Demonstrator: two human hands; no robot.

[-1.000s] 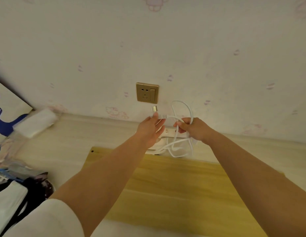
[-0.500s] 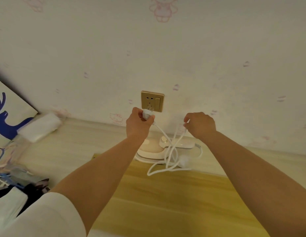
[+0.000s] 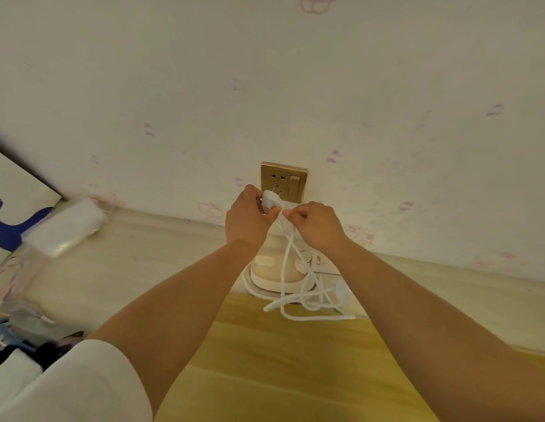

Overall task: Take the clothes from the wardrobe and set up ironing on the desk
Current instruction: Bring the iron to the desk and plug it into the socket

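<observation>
A gold wall socket sits on the wall just above the desk. My left hand grips a white plug right in front of the socket's lower holes. My right hand pinches the white cord just behind the plug. The cord drops in loose loops onto the desk beside a white and cream iron that stands against the wall. Whether the plug's pins are inside the socket cannot be seen.
A yellow wooden board lies on the pale desk in front of me. A white packet lies at the left by the wall. Clothes and hangers are piled at the far left edge.
My left hand has lifted the plug from the desk up to the socket. My right hand has followed and moved left along the cord, close to the plug.
</observation>
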